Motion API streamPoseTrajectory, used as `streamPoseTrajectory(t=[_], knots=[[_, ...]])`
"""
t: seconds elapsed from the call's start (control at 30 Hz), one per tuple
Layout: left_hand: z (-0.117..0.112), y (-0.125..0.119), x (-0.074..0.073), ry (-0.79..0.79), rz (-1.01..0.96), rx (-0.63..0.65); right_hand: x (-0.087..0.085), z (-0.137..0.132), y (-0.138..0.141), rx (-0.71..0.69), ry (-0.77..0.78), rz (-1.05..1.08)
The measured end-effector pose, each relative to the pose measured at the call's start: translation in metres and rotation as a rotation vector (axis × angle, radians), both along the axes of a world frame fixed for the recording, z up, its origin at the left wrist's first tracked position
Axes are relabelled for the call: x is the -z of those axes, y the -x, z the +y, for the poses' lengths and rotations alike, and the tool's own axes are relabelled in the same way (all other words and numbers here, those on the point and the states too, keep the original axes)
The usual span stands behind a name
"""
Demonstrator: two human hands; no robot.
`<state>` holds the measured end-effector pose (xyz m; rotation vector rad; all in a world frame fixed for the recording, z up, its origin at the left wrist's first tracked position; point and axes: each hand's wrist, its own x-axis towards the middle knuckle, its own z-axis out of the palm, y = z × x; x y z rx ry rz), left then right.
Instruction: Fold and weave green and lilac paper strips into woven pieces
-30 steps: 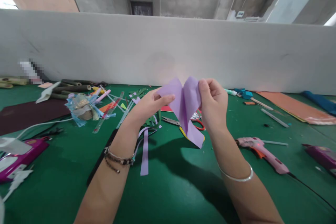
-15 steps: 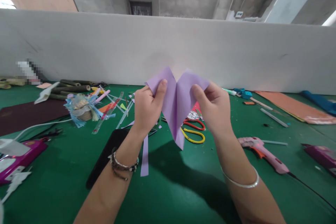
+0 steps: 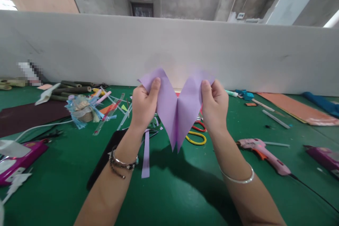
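Observation:
A folded sheet of purple paper (image 3: 167,107) hangs in the air between my hands, spread like two wings with a crease down its middle and points at the bottom. My left hand (image 3: 145,104) pinches its left side, thumb in front. On the right side, my right hand (image 3: 215,104) grips the paper in the same way; the fingers behind the sheet are partly hidden. Below the paper lie yellow-handled scissors (image 3: 197,143) and red-handled scissors (image 3: 200,127), both partly covered. A purple paper strip (image 3: 146,159) rests on the table under my left hand.
A pink glue gun (image 3: 267,155) lies on the green table (image 3: 169,197) at right, its cord trailing. Left are a black flat object (image 3: 103,159), a bundle with blue fringes (image 3: 84,108), bamboo pieces (image 3: 75,89) and a purple power strip (image 3: 23,159). A white partition (image 3: 119,49) stands behind.
My hands have moved apart, mostly the left one leftward, and the purple paper has opened wider. Its lower points now hang side by side, and more of the red handle is covered.

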<state>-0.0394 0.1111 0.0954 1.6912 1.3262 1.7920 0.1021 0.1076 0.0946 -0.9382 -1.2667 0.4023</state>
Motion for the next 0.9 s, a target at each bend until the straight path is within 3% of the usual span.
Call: streamPoseTrajectory(t=[0.13,0.27,0.33,0.4,0.47,0.53,0.63,0.73,0.9], knots=[[0.001,0.001,0.001,0.040,-0.008,0.011,0.000,-0.002,0.001,-0.097,-0.011,-0.110],[0.004,0.001,0.002,0.022,-0.036,-0.006,0.000,-0.007,0.003,-0.242,0.038,-0.468],[0.005,0.000,0.003,0.040,-0.038,0.032,0.001,-0.007,0.002,-0.210,0.082,-0.527],[0.005,-0.002,0.004,0.095,-0.013,0.149,0.002,-0.006,0.002,-0.141,0.093,-0.484],[0.004,-0.004,0.005,0.164,0.013,0.289,0.002,-0.005,0.002,-0.051,0.055,-0.430],[0.003,-0.007,0.006,0.213,0.018,0.352,0.002,-0.004,0.001,0.050,0.000,-0.400],[0.005,-0.008,0.007,0.244,0.028,0.263,0.003,-0.003,0.001,0.150,-0.050,-0.392],[0.008,-0.008,0.009,0.246,0.084,0.152,0.004,-0.002,0.001,0.144,-0.050,-0.382],[0.013,-0.008,0.013,0.017,0.139,0.007,0.005,0.002,0.002,0.088,0.006,-0.325]])
